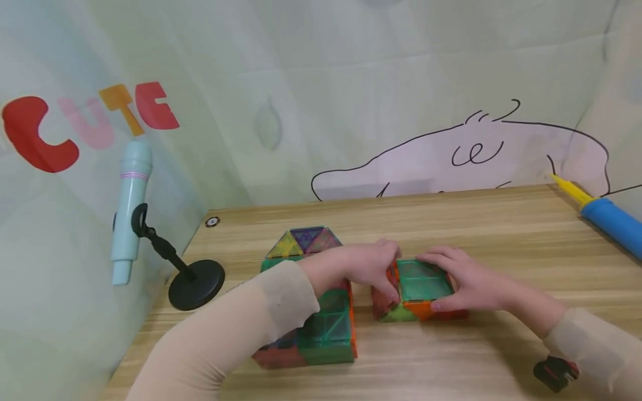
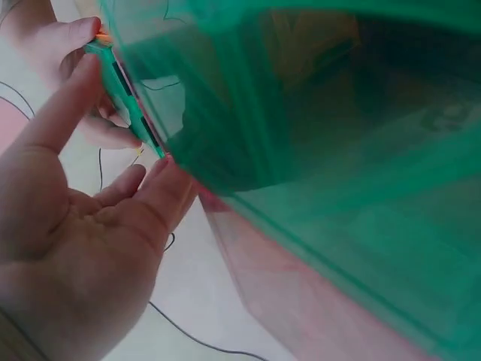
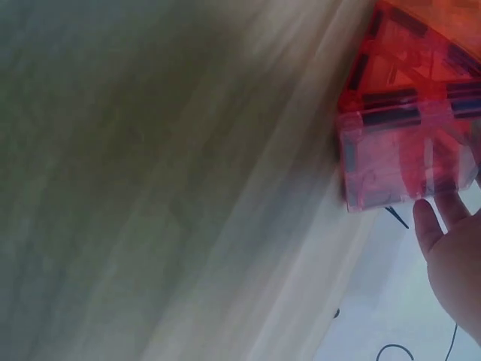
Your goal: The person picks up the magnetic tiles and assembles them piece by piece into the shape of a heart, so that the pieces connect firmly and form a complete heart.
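Note:
A small block of translucent magnetic tiles, green on top with orange, red and lime sides, sits on the wooden table. My left hand grips its left side, thumb toward the front and fingers behind. On the opposite side my right hand holds it, the thumb on the orange front edge and the fingers at the back. The right wrist view shows red tiles beside the fingers. Left of the small block stands a larger magnetic tile structure, partly hidden by my left forearm; its green tiles fill much of the left wrist view.
Yellow, purple and pink triangle tiles top the larger structure's far end. A light blue microphone on a black stand is at the left. A blue and yellow pump lies at the right. Under my right sleeve is a small dark object.

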A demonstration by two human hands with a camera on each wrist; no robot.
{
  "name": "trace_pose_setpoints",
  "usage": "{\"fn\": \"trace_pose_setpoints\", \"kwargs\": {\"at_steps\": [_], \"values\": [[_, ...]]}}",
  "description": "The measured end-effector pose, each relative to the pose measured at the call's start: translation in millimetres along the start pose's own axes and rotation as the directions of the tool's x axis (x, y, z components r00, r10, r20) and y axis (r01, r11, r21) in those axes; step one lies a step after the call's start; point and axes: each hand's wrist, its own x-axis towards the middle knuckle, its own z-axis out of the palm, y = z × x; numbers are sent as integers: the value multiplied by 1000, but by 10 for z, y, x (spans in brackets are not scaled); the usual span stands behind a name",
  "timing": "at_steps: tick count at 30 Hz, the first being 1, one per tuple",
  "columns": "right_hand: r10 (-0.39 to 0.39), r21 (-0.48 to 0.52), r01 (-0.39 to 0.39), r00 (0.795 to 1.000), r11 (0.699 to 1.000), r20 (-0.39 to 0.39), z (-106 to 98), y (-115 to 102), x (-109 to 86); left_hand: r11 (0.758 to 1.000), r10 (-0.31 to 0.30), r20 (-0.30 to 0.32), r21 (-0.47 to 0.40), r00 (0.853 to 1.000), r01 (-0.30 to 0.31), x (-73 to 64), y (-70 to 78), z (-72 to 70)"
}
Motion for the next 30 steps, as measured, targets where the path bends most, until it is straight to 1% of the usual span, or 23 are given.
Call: {"fn": "trace_pose_setpoints", "kwargs": {"at_steps": [3, 6, 13, 17, 20, 22, 25, 27, 30], "values": [[15, 0, -15, 1000, 1000, -19, 26, 6, -12, 997, 7, -13, -78, 1000, -8, 17, -45, 22], [25, 1, -25, 999, 1000, -28, 39, 10, -15, 994, 5, -16, -105, 1000, -7, 24, -76, 32], [-8, -42, 6, 998, 999, -62, 78, 7, 10, 995, 2, 4, -97, 1000, -2, 28, -105, 24], [-15, -54, 11, 998, 998, -69, 79, 5, 19, 999, -4, 23, -33, 1000, 5, 28, -114, 29], [11, -36, -13, 999, 999, -53, 44, 8, -10, 1000, -12, 35, 4, 999, 12, 40, -106, 44], [21, -28, -22, 999, 999, -35, 18, 20, -38, 1000, -24, 40, -1, 999, 24, 49, -100, 57], [16, -23, -17, 1000, 1000, -19, -1, 49, -71, 999, -33, 40, -27, 999, 34, 65, -102, 74], [5, -25, -6, 1000, 1000, -20, 8, 66, -77, 999, -36, 40, -39, 999, 38, 72, -104, 80], [5, -20, -5, 999, 1000, -37, 29, 81, -83, 999, -24, 41, -46, 999, 26, 73, -100, 84]]}}
